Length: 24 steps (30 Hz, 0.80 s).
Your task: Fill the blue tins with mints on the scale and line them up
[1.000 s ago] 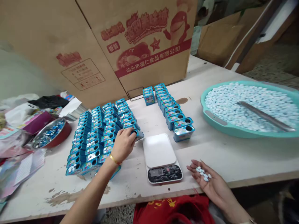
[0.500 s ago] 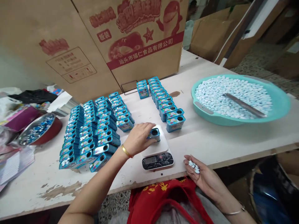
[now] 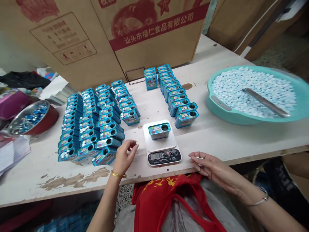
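A blue candy tin (image 3: pixel 159 131) with a round hole in its top stands upright on the white kitchen scale (image 3: pixel 146 140), whose display is lit. To the left of the scale, my left hand (image 3: pixel 124 158) is empty, with thumb and fingers curved and apart. It is near the closest tins of the left group (image 3: pixel 105 155). My right hand (image 3: pixel 209 166), right of the scale at the table's front edge, is closed around some pale candies (image 3: pixel 200 159); the fingers mostly hide them.
A turquoise basin (image 3: pixel 217 108) of pale candies holds a metal scoop (image 3: pixel 266 102) at the right. Another row of tins (image 3: pixel 173 88) stands behind the scale. A large carton (image 3: pixel 154 51) is at the back. A metal bowl (image 3: pixel 49 119) of blue wrapped pieces sits at the left.
My left hand has let go of the tin on the scale and moved left and down. My right hand's fingers have closed over the candies. The camera view has tilted downward.
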### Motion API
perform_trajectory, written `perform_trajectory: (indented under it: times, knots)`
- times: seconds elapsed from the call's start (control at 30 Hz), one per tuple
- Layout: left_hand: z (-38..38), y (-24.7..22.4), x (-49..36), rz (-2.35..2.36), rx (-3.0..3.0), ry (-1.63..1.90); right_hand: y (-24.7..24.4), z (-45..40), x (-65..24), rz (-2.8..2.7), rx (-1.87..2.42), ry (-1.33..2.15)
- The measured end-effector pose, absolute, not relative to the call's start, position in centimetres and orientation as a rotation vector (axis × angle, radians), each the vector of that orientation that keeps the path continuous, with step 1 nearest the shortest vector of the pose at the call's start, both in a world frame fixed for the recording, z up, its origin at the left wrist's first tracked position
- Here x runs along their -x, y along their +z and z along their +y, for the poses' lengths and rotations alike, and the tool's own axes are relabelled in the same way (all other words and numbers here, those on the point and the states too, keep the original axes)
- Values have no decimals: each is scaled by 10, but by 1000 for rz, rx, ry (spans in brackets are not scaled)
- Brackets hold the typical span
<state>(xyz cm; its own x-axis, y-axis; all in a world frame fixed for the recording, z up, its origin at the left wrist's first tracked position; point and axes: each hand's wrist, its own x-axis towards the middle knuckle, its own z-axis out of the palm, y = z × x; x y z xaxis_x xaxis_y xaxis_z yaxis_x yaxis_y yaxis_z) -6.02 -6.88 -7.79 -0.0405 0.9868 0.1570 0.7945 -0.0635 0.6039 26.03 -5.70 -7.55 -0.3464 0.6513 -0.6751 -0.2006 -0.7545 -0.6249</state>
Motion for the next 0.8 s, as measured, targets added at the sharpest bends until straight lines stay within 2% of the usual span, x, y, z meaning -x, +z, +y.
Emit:
perform_trajectory:
  times: [0.13,0.23,0.37,0.5,0.8]
  knots:
    - [-80,-90,64,1905,-1871,792,-53,-31,-257,-850,1424,2146]
    - [-81,-94,64,1900,-1858,794,-26,-6,-245,-1237,1411,2048]
    - [-78,-95,62,1869,-1870,826,5,26,-216,-1926,1375,1632]
    - [-77,-98,65,1850,-1875,858,17,51,-190,-2399,1336,1255]
    - [-87,-109,74,1858,-1789,847,23,60,-170,-2788,1368,907]
